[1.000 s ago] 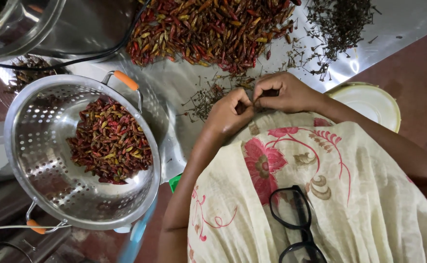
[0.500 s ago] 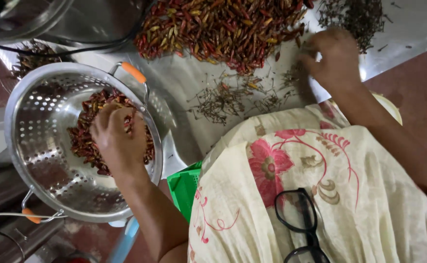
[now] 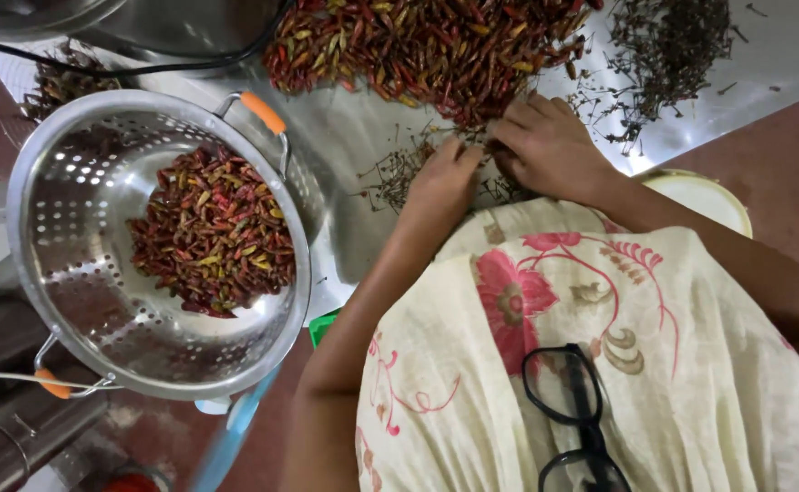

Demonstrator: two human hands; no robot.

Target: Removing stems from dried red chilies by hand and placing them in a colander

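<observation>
My left hand (image 3: 443, 187) and my right hand (image 3: 550, 146) meet fingertip to fingertip at the near edge of a big pile of dried red chilies (image 3: 427, 50) on a steel tabletop (image 3: 345, 137). Both pinch one small chili between them; it is mostly hidden by the fingers. Loose dry stems (image 3: 390, 173) lie just left of my left hand. To the left stands a steel colander (image 3: 62, 301) with orange-tipped handles, holding a heap of red chilies (image 3: 208, 232).
A darker heap of stems (image 3: 664, 55) lies at the far right of the tabletop. A round white lid or bowl (image 3: 702, 196) sits by my right forearm. A black cable (image 3: 144, 68) runs behind the colander. Black-framed glasses (image 3: 573, 419) hang on my floral top.
My left hand has left the colander and come back right to meet my right hand. My right hand has drawn in from the far pile edge toward me.
</observation>
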